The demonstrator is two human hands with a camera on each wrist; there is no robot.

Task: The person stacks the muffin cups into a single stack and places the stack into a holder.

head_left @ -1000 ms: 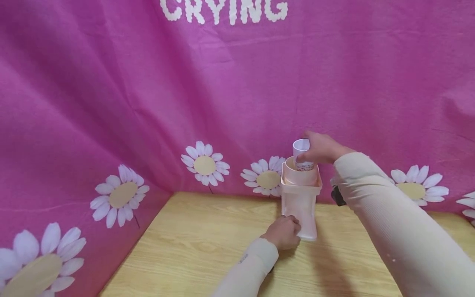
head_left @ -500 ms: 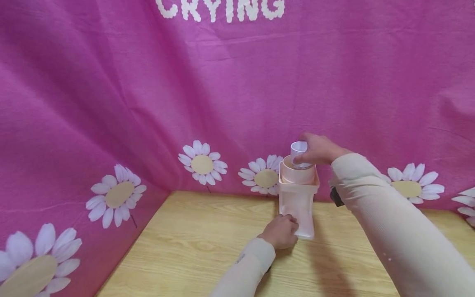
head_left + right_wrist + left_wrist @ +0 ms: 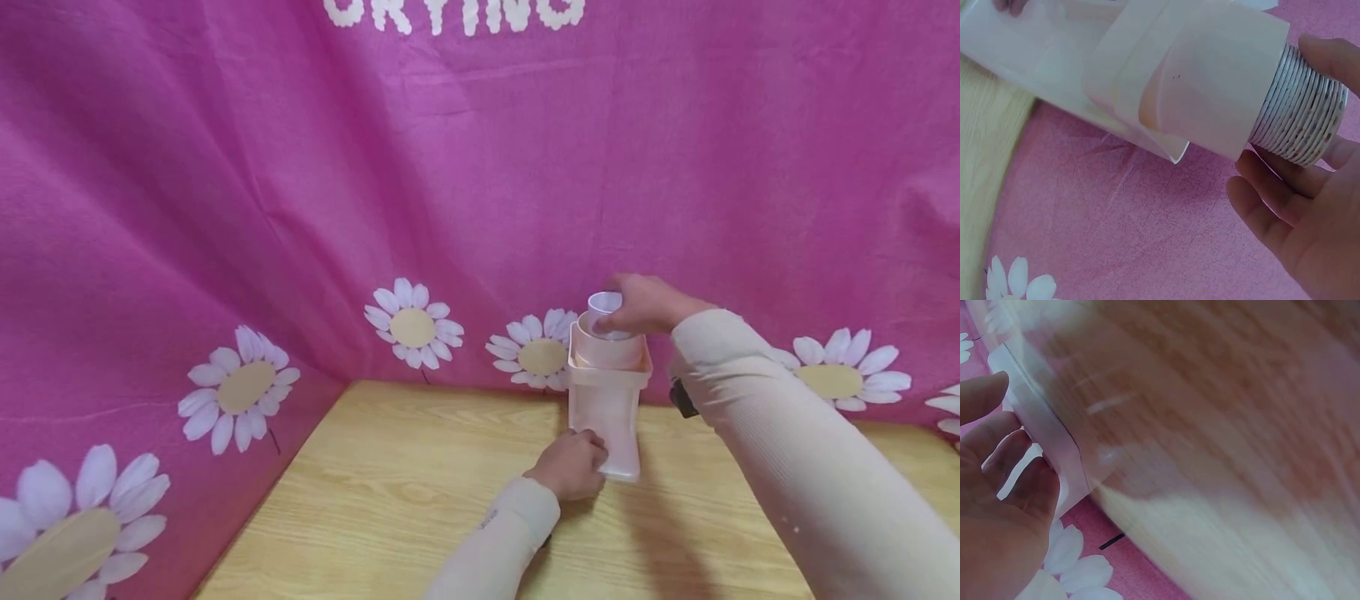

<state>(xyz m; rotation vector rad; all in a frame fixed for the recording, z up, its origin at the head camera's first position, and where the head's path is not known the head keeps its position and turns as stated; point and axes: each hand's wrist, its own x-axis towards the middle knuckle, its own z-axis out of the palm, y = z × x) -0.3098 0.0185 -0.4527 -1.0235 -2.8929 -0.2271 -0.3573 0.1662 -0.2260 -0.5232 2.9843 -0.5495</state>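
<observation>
A pale pink cup dispenser (image 3: pixel 603 404) stands upright on the wooden table, close to the pink cloth. Its round tube (image 3: pixel 1222 75) rises from a squarish collar. My right hand (image 3: pixel 647 304) grips a stack of paper cups (image 3: pixel 1300 106) around its side, thumb opposite the fingers. The lower part of the stack is down inside the tube and hidden; the rims stick out at the top. Low on the dispenser, my left hand (image 3: pixel 570 465) holds its base at the left side. In the left wrist view the thumb and bent fingers are at the pale edge (image 3: pixel 1054 428).
A pink cloth (image 3: pixel 480 183) printed with daisies and white letters hangs behind and to the left of the table (image 3: pixel 397 492). The right forearm reaches across the table's right side. A dark wrist device (image 3: pixel 682 398) shows under the right cuff.
My right hand has lowered the paper cup stack further into the tube, so less of it shows above the rim. The left hand stays at the dispenser's base.
</observation>
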